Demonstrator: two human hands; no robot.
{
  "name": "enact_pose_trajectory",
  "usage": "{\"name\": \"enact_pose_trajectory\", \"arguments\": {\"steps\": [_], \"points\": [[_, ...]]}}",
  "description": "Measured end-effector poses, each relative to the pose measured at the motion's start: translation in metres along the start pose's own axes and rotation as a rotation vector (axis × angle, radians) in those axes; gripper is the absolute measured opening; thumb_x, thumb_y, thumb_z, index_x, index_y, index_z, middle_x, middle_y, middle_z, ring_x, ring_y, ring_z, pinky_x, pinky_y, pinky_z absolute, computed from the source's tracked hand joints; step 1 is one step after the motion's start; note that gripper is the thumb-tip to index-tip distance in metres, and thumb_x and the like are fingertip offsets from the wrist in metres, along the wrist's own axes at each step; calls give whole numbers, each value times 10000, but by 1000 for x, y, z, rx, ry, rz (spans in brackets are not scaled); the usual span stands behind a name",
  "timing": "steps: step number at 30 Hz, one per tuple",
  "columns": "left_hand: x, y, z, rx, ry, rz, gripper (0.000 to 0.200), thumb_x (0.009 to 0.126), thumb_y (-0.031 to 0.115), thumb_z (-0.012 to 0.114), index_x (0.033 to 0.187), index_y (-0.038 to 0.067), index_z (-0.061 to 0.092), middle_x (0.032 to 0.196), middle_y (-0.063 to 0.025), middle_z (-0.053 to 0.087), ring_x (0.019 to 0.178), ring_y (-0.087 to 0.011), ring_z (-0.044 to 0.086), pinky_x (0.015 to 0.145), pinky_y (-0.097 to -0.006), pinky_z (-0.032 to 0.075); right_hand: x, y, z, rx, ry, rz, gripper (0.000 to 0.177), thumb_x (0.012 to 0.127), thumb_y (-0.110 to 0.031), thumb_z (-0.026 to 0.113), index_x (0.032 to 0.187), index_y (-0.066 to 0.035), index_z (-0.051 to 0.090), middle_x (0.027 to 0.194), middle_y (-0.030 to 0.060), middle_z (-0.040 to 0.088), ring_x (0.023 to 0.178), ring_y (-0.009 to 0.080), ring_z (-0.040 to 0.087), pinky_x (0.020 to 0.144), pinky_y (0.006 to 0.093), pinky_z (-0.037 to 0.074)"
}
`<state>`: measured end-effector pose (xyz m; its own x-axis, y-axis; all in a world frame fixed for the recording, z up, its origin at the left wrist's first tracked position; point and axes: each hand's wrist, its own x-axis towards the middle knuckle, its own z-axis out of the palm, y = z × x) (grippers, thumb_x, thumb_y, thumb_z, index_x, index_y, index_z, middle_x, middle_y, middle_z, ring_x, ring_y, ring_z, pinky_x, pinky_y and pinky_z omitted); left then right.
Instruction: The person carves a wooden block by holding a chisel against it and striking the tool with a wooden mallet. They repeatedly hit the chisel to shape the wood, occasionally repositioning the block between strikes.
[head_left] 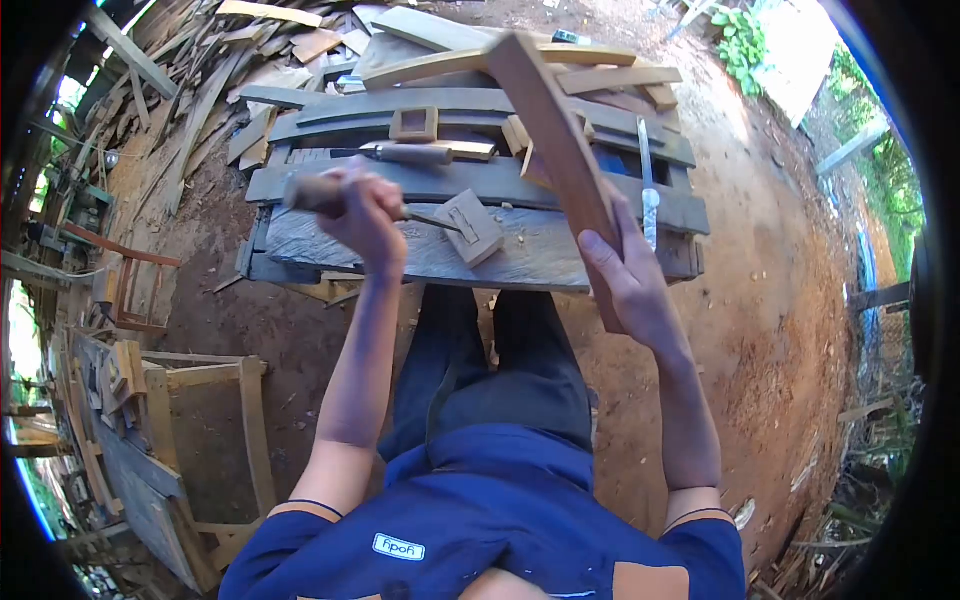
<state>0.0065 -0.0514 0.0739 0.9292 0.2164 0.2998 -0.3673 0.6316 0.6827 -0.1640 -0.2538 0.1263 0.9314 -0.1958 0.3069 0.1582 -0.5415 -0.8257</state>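
Note:
My left hand (368,222) is wrapped round the wooden handle of a chisel (432,219), whose thin metal blade reaches right to a small square wood block (470,228). The block lies tilted on the workbench (330,243) and has a narrow slot cut or marked in its face. My right hand (625,265) grips a long brown board (556,135), held raised at the right part of the bench. A second wooden-handled tool (415,154) rests behind the block.
A small square wooden frame (414,124) and a metal ruler-like tool (648,180) lie on the bench. Long curved timbers (480,62) are stacked at its back. Scrap wood (215,90) covers the ground at upper left; a wooden frame stand (255,430) is at lower left.

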Motion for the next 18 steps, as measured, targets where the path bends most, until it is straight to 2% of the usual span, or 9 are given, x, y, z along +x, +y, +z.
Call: {"name": "enact_pose_trajectory", "arguments": {"steps": [2,3,4,6,7,11,18], "points": [[12,2,-22,-59,270,-38,201,920,145,589,790,136,436,549,24,446,441,-71,422,414,-253,362,-12,20,10,250,-119,372,533,978,-274,499,1450,-105,320,1101,203,592,887,243,622,767,354,507],[15,1,-38,-71,287,-110,255,941,259,567,753,146,438,552,27,451,442,-73,409,429,-245,346,-22,36,20,254,-71,353,549,975,-304,507,1456,-122,317,976,155,591,729,165,582,614,309,504],[16,1,-43,-56,341,-66,301,942,308,562,715,152,440,550,29,437,446,-79,393,445,-244,336,-30,45,28,264,-72,362,549,975,-304,507,1456,-122,317,976,155,591,729,165,582,614,309,504],[15,7,-51,-64,317,-71,302,946,313,555,718,153,437,548,28,425,455,-83,387,454,-248,336,-46,56,37,271,-52,418,554,973,-308,504,1463,-138,310,910,132,596,663,155,580,565,302,498],[12,10,-48,-76,253,-48,301,942,317,580,718,155,461,538,26,461,434,-77,424,452,-221,342,-51,49,37,327,-92,593,561,973,-315,502,1471,-156,299,851,115,587,630,149,576,536,296,492],[7,14,-28,-57,112,-9,292,942,322,585,726,149,493,544,22,470,430,-76,427,425,-232,340,-63,57,44,320,-89,607,571,972,-327,501,1477,-169,285,815,107,589,610,157,578,531,306,495],[-1,3,-11,-12,45,25,315,948,285,593,723,106,464,539,-11,462,409,-99,424,395,-242,342,-67,66,44,297,-78,624,581,970,-335,498,1482,-177,273,801,103,586,603,164,587,525,317,505]]}}
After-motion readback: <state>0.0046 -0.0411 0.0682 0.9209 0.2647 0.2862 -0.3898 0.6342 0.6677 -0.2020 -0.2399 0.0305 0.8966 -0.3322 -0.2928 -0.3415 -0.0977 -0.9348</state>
